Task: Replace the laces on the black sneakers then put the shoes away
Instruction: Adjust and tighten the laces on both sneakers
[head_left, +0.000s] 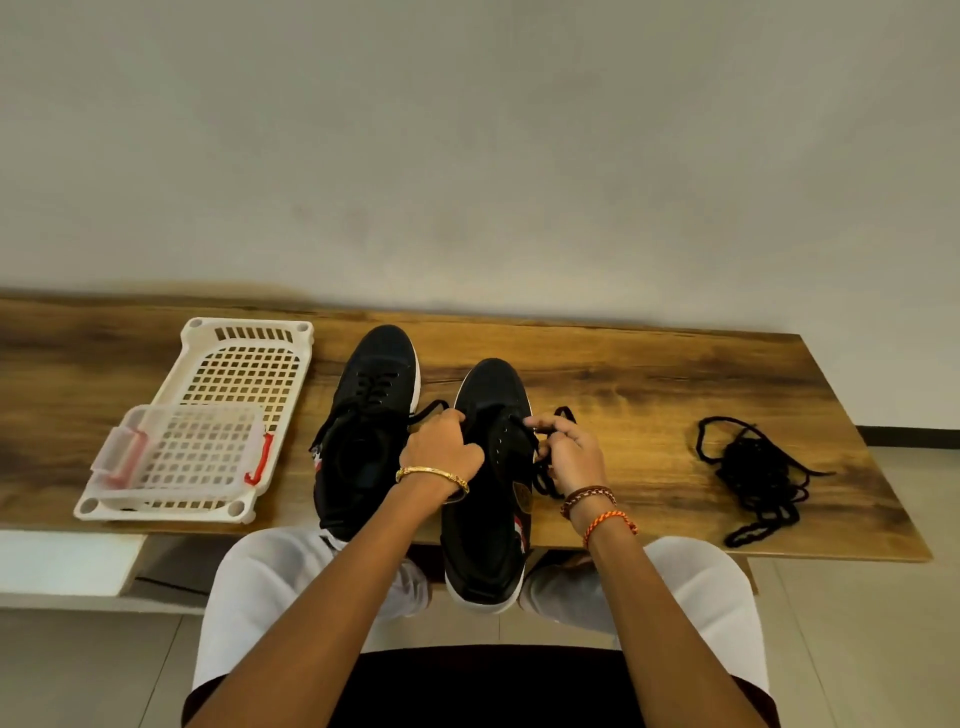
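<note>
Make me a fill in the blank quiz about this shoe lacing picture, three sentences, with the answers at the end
1. The left sneaker is already laced and lies between the right sneaker and the white ____.
2. The right hand pinches a black ____ beside the right sneaker's eyelets.
3. The loose pile of laces lies on the table to the ____ of both sneakers.

Answers: basket; lace; right

Soft even indoor light, faint shadows, wide-angle bowing at edges, slightly soft, perhaps compressed.
</note>
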